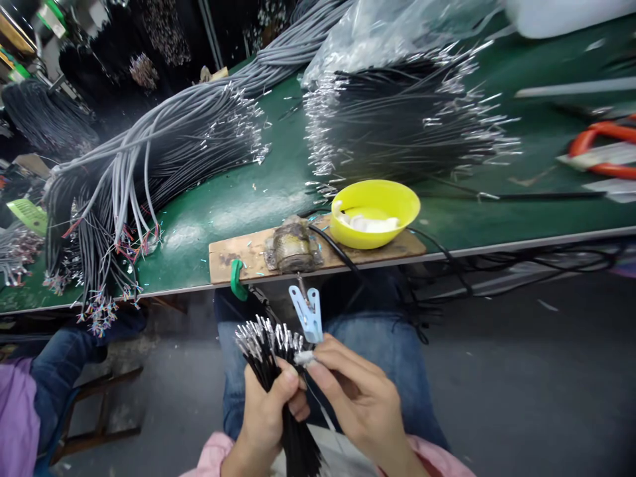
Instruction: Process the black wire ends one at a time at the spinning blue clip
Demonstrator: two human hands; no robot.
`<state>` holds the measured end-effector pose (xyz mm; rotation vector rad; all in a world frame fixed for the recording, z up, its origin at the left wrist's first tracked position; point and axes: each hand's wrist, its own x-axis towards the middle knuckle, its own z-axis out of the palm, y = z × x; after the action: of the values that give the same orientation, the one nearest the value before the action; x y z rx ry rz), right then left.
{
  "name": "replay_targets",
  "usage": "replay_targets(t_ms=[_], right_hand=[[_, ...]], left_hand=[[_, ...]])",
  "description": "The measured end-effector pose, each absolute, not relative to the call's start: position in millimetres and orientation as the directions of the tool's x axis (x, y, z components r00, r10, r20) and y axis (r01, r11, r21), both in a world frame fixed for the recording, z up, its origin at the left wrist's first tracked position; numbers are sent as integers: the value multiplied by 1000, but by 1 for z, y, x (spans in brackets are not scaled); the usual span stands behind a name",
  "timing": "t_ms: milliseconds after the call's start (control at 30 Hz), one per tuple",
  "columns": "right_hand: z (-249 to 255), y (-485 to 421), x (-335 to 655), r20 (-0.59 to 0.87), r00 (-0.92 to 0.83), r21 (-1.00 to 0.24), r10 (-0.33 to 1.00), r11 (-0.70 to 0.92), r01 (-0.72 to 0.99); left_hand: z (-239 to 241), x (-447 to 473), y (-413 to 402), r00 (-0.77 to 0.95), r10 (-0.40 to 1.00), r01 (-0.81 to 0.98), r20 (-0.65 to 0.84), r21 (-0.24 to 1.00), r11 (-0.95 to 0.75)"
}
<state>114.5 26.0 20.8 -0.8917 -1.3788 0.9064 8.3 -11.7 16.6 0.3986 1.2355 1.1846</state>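
From the right grip [360, 391], open air lies at three o'clock — a pale-blue plastic clothespin [311, 319] and squat yellow-brown cylinder [295, 248] block eleven, a round yellow plastic bowl [380, 240] twelve, tangled black cables [536, 264] two.

Thin black wires in a bundle [263, 368], tips silvery. Pale-blue plastic clothespin [311, 318]. Small soft white piece [303, 358]. Round yellow plastic bowl [375, 236], white scraps [373, 224] inside. Long tan wooden board [238, 252], mottled with dark stains. Flat green tabletop [199, 225]. Long grey sheathed cables [258, 73], ends showing red, blue, white.
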Motion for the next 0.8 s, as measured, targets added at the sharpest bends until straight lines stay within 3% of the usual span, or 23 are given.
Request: replay_targets(t_ms=[233,433,600,667,800], right_hand=[[13,27,117,95,-59,-963,994,77,-257],[17,25,116,99,-82,-964,992,74,-257],[16,21,106,-30,-51,-936,998,-45,-348],[16,19,102,58,65,-963,996,73,-260],[19,21,103,414,255,-909,874,413,60]], left_hand=[[8,10,-13,-43,865,-503,-500,759,414],[6,10,-14,-71,868,-490,-492,775,399],[13,17,-15,-144,880,-457,-452,819,346],[18,22,-14,-218,875,-429,-431,848,311],[30,28,-8,-360,831,-330,-424,891,311]])
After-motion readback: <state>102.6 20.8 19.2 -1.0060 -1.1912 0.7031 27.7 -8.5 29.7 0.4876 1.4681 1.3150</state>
